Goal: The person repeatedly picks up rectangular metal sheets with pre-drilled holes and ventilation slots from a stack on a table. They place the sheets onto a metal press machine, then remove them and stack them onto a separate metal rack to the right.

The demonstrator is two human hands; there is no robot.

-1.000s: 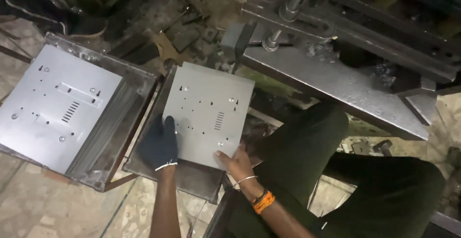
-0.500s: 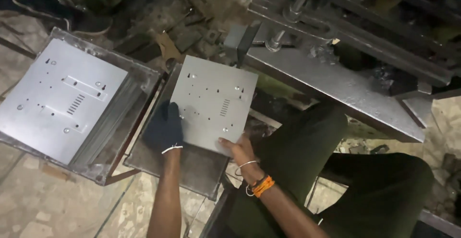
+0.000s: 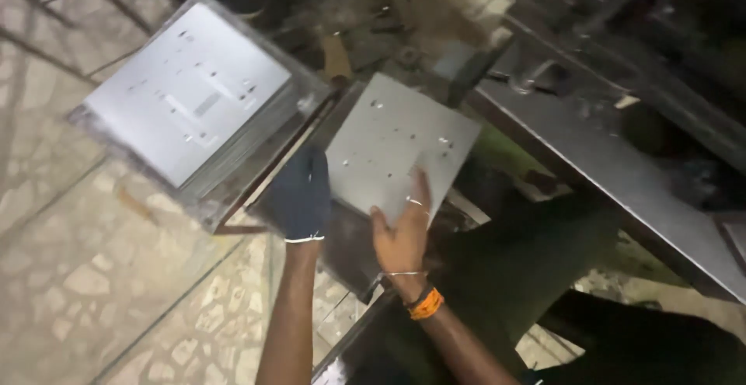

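A perforated grey metal plate (image 3: 396, 142) is gripped at its near-left edge by the gloved left hand (image 3: 299, 196) and pressed flat under the bare right hand (image 3: 402, 226), beside a stack of like plates (image 3: 190, 94).

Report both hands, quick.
Left hand: gloved, gripping the plate edge.
Right hand: bare, fingers flat on the plate.
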